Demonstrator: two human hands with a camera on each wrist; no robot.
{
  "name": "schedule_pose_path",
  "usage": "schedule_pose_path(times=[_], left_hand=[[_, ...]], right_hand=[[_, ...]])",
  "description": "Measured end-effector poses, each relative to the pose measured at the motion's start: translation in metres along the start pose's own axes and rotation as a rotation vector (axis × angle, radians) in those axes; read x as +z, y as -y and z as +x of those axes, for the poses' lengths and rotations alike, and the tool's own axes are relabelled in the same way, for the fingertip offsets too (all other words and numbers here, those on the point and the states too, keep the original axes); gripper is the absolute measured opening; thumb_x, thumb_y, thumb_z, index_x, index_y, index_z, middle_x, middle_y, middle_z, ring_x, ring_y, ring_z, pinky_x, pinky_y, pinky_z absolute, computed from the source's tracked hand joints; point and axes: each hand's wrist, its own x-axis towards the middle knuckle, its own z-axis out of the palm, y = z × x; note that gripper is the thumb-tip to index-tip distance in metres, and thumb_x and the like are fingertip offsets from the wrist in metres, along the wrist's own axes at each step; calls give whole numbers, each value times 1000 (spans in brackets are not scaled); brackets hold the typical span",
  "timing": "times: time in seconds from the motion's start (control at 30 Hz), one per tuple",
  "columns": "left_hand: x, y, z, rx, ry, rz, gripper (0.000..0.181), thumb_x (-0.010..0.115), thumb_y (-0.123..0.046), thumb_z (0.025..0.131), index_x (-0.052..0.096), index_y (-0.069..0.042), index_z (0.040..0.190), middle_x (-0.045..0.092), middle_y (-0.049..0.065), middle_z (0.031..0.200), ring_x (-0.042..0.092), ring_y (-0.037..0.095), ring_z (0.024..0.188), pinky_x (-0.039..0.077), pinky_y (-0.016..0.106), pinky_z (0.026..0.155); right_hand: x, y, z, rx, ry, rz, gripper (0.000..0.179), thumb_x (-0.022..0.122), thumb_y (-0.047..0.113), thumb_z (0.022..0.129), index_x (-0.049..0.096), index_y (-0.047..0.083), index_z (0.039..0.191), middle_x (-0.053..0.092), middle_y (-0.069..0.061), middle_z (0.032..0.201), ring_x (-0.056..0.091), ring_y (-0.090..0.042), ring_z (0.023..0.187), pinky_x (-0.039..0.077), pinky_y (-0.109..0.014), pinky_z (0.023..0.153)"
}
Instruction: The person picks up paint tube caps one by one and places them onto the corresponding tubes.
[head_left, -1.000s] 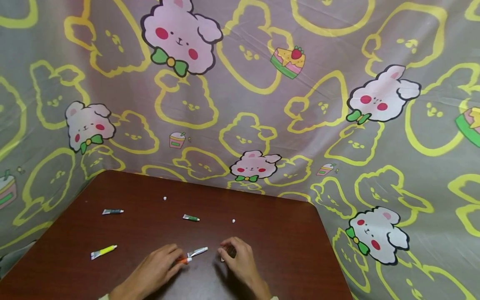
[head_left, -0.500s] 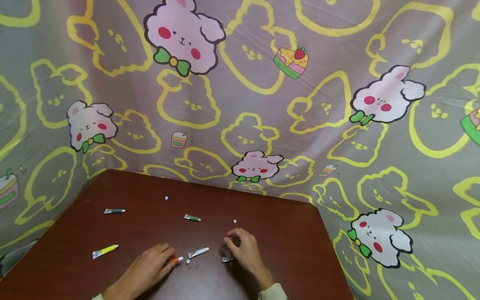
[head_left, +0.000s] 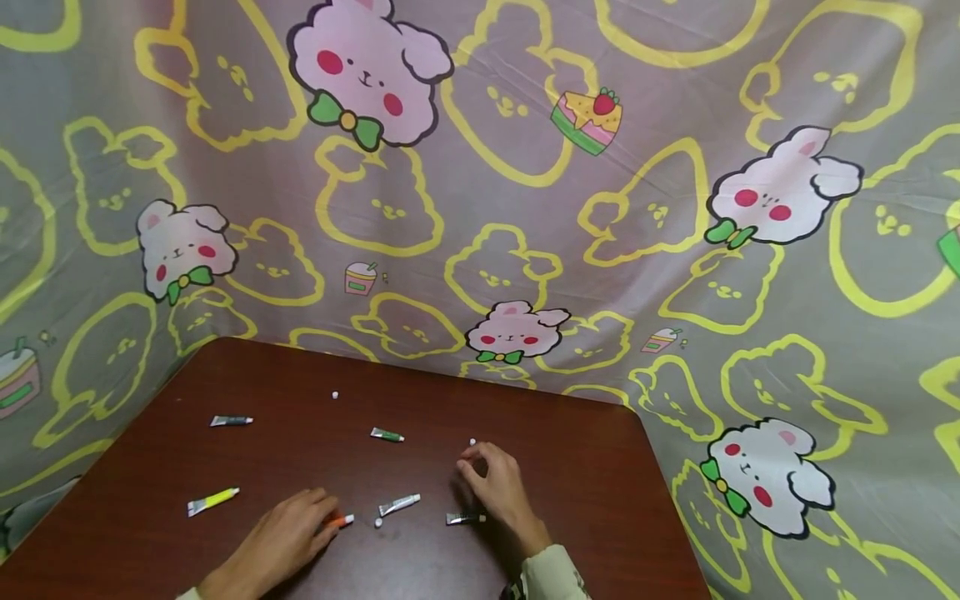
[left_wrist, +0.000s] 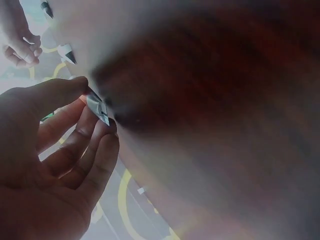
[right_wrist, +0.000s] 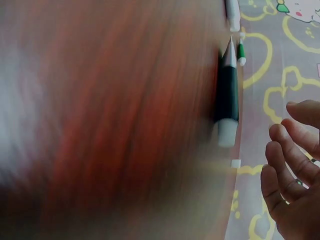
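My left hand (head_left: 288,529) pinches a small orange paint tube (head_left: 340,522), its white cap end sticking out to the right. In the left wrist view the silver crimped end of the tube (left_wrist: 99,110) shows between thumb and fingers. My right hand (head_left: 501,492) hovers over the table, fingers loosely bent with nothing between them. Just beyond its fingertips sits a small white cap (head_left: 472,442). Beside the hand, on its left, lies a black paint tube (head_left: 461,519), seen also in the right wrist view (right_wrist: 228,95). A white-silver tube (head_left: 400,504) and a loose white cap (head_left: 378,523) lie between the hands.
Farther back on the brown table (head_left: 525,425) lie a green tube (head_left: 387,435), a dark tube (head_left: 231,421) and another white cap (head_left: 335,395). A yellow tube (head_left: 213,502) is at the left. A rabbit-patterned curtain (head_left: 420,250) encloses the table's far sides.
My right hand has moved away from the black tube, rightward and back toward the cap, uncovering the tube. My left hand has drawn the orange tube leftward, away from the loose cap.
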Motion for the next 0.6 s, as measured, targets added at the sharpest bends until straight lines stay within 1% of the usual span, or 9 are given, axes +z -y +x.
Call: schedule_pose_path(times=[0.07,0.27,0.33,0.5,0.6], left_hand=[[1,2,-2,11,-26,7,28,95,-22,78,69,-22,89,64,-9,87,62,14,77,54,35,67],[1,8,-5,29,-59,-1,32,96,-20,77,66,-23,85,57,-13,82,54,9,72,48,31,62],[0,10,-5,26,-53,-7,32,96,-21,77,65,-24,84,54,-14,81,51,8,71,46,31,61],[-3,11,-8,6,-16,-18,29,95,-22,79,67,-24,86,56,-14,83,53,8,73,48,31,63],[-4,12,-9,17,-37,-17,29,96,-22,79,68,-23,87,58,-14,84,54,8,74,50,31,64]], right_hand=[[0,-3,2,-2,2,-8,12,86,12,90,78,12,98,76,3,87,72,-12,80,57,-32,76],[-1,-8,9,39,30,-2,12,86,14,91,78,13,100,76,2,89,73,-12,82,59,-34,78],[-1,-10,11,45,32,-6,12,86,14,91,78,12,100,76,2,89,73,-13,83,59,-35,79],[0,-17,16,45,43,-28,11,85,15,92,78,11,99,75,3,88,72,-14,82,58,-34,76],[-2,-20,20,44,52,-23,10,85,14,92,78,10,99,75,2,87,72,-16,81,57,-34,75]])
